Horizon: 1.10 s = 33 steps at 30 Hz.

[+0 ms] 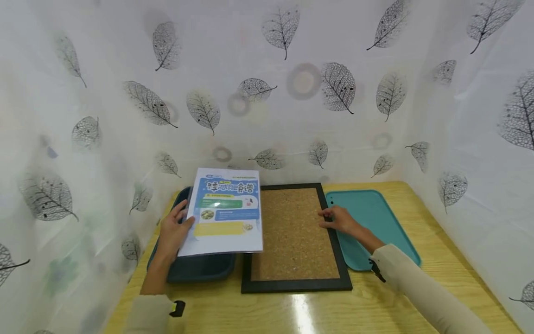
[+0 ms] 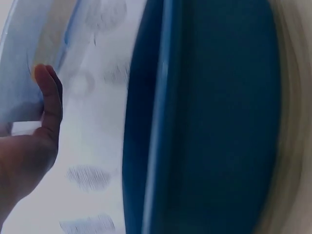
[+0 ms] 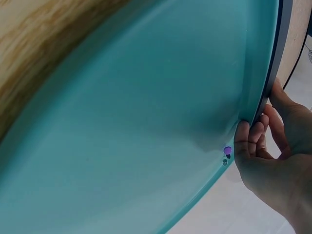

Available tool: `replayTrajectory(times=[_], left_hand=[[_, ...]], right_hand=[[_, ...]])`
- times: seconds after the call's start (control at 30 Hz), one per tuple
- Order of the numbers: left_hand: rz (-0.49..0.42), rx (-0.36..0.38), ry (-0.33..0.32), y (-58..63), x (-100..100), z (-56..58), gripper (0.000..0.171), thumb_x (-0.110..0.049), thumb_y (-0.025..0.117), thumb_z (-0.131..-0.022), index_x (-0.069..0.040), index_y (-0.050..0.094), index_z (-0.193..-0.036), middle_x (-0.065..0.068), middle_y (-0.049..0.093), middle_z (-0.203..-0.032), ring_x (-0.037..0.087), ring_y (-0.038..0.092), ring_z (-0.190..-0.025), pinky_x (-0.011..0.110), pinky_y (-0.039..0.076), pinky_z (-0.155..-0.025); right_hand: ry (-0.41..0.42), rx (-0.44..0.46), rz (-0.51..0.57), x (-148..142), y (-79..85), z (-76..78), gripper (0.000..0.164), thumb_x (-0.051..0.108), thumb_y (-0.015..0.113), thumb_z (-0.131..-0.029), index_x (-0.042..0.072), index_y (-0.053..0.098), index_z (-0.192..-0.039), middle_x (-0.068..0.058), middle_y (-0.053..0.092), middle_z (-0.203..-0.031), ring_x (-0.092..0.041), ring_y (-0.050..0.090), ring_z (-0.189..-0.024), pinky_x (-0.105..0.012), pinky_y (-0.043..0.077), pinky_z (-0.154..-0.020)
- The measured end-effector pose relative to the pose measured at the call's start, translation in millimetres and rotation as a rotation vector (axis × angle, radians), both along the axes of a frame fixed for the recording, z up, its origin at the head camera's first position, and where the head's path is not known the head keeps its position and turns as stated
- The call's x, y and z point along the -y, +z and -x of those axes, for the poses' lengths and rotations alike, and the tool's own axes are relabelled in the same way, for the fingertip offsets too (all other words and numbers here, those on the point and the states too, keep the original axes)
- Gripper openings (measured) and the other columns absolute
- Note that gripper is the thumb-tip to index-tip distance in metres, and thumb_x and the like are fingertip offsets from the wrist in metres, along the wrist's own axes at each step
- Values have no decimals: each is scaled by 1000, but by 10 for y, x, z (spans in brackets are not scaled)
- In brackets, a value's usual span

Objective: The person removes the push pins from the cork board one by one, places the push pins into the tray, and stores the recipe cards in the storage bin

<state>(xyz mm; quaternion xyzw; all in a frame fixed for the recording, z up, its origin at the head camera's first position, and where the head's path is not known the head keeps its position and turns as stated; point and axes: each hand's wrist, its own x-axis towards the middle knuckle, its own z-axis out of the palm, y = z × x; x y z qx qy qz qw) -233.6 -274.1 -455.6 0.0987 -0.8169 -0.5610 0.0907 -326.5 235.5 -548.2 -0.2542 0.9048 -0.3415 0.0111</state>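
My left hand (image 1: pixel 172 230) grips the left edge of a printed sheet (image 1: pixel 227 241) with a blue, green and yellow layout, thumb on its face. The sheet is tilted above a dark blue tray (image 1: pixel 200 273), hiding much of it, and overlaps the left side of a black-framed cork board (image 1: pixel 298 232). My right hand (image 1: pixel 340 220) holds the board's right frame edge, its fingers bent beside the frame in the right wrist view. Under that hand lies a teal tray (image 1: pixel 375 222). At the tray's rim sits a small purple pin (image 3: pixel 227 150), with darker bits beside it.
The wooden table (image 1: pixel 208 311) carries both trays and the board side by side. Translucent leaf-printed curtains (image 1: pixel 267 120) enclose the table at the back and on both sides.
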Motion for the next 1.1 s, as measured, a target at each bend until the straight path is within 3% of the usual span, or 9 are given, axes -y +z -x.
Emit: replayTrajectory(times=[0.1, 0.33, 0.43, 0.53, 0.67, 0.8, 1.1], left_hand=[[16, 52, 22, -42, 285, -6, 68, -9, 63, -103, -19, 34, -164, 15, 53, -154, 9, 62, -110, 11, 47, -82], [58, 113, 32, -159, 681, -29, 69, -13, 65, -103, -19, 33, -164, 19, 48, -157, 3, 62, -98, 11, 49, -75], [101, 135, 24, -199, 750, -28, 69, -12, 64, -103, -18, 33, -164, 21, 49, -156, 15, 63, -107, 17, 50, -82], [157, 156, 10, -236, 787, -25, 68, -13, 63, -103, -13, 33, -164, 26, 46, -156, 34, 57, -127, 38, 49, -103], [323, 136, -7, -303, 791, -20, 65, -13, 67, -100, -3, 39, -159, 30, 52, -148, 43, 52, -126, 56, 43, -107], [512, 97, -22, -395, 811, 3, 61, -13, 70, -97, 3, 48, -152, 28, 58, -133, 41, 51, -111, 55, 45, -95], [603, 78, -37, -496, 911, 16, 60, -10, 70, -94, 11, 49, -147, 34, 48, -138, 48, 49, -114, 63, 44, -97]], right_hand=[[22, -32, 18, -16, 10, -20, 39, 14, 81, -92, -8, 72, -123, -23, 72, -121, -24, 64, -91, -36, 53, -71], [-10, 3, 3, -18, 9, -6, 39, 12, 81, -91, -9, 71, -123, -23, 72, -122, -25, 63, -91, -35, 51, -71], [-27, 12, -22, -15, 1, 17, 40, 12, 81, -91, -9, 71, -123, -23, 72, -121, -27, 64, -92, -36, 51, -72], [-24, 6, -36, -17, -6, 29, 40, 13, 81, -91, -9, 71, -124, -22, 72, -121, -28, 65, -94, -37, 52, -74], [-21, 2, -40, -21, -20, 44, 40, 12, 81, -91, -8, 71, -124, -22, 72, -122, -28, 65, -95, -39, 53, -75], [-20, -5, -38, -15, -30, 51, 39, 11, 81, -91, -8, 71, -124, -22, 72, -122, -27, 65, -94, -38, 53, -74], [-18, -1, -45, -8, -5, 55, 40, 12, 80, -92, -8, 71, -124, -24, 70, -126, -29, 66, -96, -39, 54, -76]])
